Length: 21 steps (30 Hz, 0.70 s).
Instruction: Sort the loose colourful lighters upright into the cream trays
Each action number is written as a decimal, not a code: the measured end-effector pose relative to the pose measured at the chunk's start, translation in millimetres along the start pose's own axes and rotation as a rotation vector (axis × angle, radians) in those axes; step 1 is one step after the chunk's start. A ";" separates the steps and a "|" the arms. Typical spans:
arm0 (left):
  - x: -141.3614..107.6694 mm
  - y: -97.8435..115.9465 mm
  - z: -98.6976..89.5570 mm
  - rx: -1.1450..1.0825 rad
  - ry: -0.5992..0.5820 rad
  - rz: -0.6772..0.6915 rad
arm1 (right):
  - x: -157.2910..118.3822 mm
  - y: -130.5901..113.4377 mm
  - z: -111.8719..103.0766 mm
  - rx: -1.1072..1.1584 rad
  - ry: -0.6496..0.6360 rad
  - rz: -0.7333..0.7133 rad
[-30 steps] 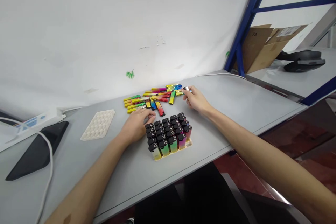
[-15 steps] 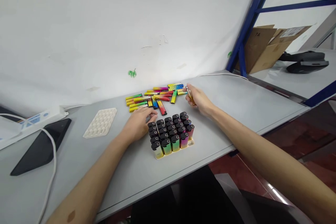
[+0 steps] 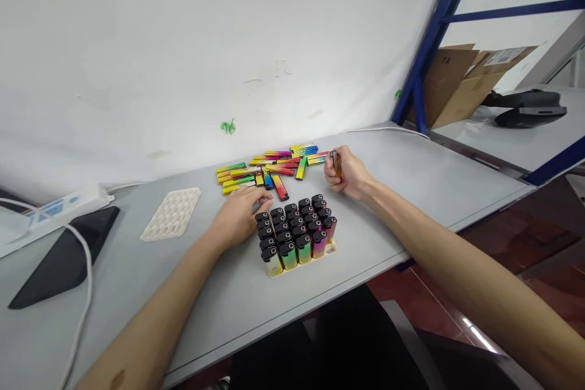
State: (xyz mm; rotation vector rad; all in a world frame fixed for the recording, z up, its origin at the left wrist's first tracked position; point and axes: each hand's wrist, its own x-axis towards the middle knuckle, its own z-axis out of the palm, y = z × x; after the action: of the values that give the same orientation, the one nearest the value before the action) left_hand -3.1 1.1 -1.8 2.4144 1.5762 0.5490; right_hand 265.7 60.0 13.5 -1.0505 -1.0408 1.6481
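Note:
My right hand (image 3: 351,175) is raised over the table to the right of the lighter pile, fingers wrapped round a shiny lighter (image 3: 337,164) held upright. My left hand (image 3: 240,214) rests on the table with thumb and fingers apart, beside the far left corner of a rack of lighters. Rows of upright lighters with black tops (image 3: 304,248) fill most of the cream rack (image 3: 298,269), and one hole shows at its near right corner. Behind it lie several loose, rainbow-coloured metallic lighters (image 3: 280,187) in a scattered pile.
A second cream tray (image 3: 171,213) with many hollows lies to the left. Further left are a dark phone-like slab (image 3: 68,256), a white cable (image 3: 86,280) and a white power strip (image 3: 59,212). A white wall stands behind; a blue frame (image 3: 418,91) and cardboard box (image 3: 461,85) stand right.
My right hand has drawn slightly away from the pile to the right, turning the lighter more upright. My left hand stays beside the rack.

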 end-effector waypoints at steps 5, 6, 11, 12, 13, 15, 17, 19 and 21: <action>-0.8 3.1 -1.8 -0.004 0.001 -0.024 | -1.1 -1.7 -0.1 0.004 0.028 -0.036; -0.9 3.5 -2.0 -0.005 0.003 -0.025 | -1.1 -1.8 -0.4 0.007 0.049 -0.037; -0.7 3.3 -1.8 -0.002 0.003 -0.015 | 0.1 -0.9 -1.9 -0.010 0.067 -0.027; -0.5 3.2 -1.7 -0.002 0.006 -0.017 | 0.5 -0.3 -2.0 -0.019 0.061 -0.024; -0.4 3.2 -1.7 -0.003 0.009 -0.019 | 0.8 0.3 -2.0 -0.027 0.056 -0.019; -0.1 3.5 -1.9 -0.004 0.009 -0.018 | 1.3 1.4 -1.9 -0.028 0.046 -0.002; 0.0 3.9 -2.2 -0.003 0.009 -0.019 | 1.4 2.1 -1.8 -0.015 0.028 0.007; -0.2 4.1 -2.4 0.001 0.011 -0.021 | 1.0 2.1 -1.9 -0.004 0.014 0.000; -0.6 4.0 -2.4 0.006 0.011 -0.023 | 0.7 1.6 -1.8 -0.007 0.020 -0.015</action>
State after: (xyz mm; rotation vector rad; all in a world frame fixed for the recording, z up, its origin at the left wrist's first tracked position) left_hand -0.9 -1.2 1.7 2.3982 1.6104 0.5550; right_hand 266.8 60.6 11.3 -1.0593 -1.0391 1.6200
